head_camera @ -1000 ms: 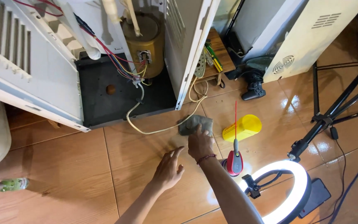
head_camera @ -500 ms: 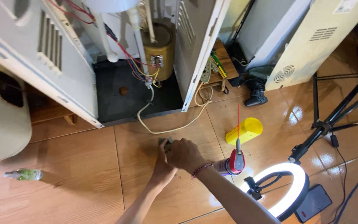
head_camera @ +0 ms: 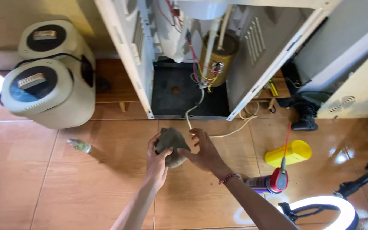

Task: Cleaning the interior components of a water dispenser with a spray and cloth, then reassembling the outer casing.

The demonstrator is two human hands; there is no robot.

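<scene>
A crumpled grey cloth [head_camera: 172, 145] is held up over the tiled floor between both hands. My left hand [head_camera: 156, 163] grips its left side and my right hand [head_camera: 204, 152] holds its right side, fingers spread around it. Just beyond stands an opened white appliance cabinet [head_camera: 135, 55] with a black base tray [head_camera: 173, 96], a brass-coloured tank [head_camera: 218, 57] and coloured wires. A white cable [head_camera: 231, 132] runs from the cabinet along the floor close to my right hand.
Two round white-and-black machines [head_camera: 43, 85] stand at the left. A small clear bottle [head_camera: 80, 145] lies on the tiles. At the right lie a yellow cylinder [head_camera: 288, 153], a red-capped spray can [head_camera: 269, 182], a lit ring light [head_camera: 320, 213] and tripod legs [head_camera: 363, 181].
The cloth went from the floor near the yellow cylinder up into both hands. My view has swung left, bringing the two round machines into sight.
</scene>
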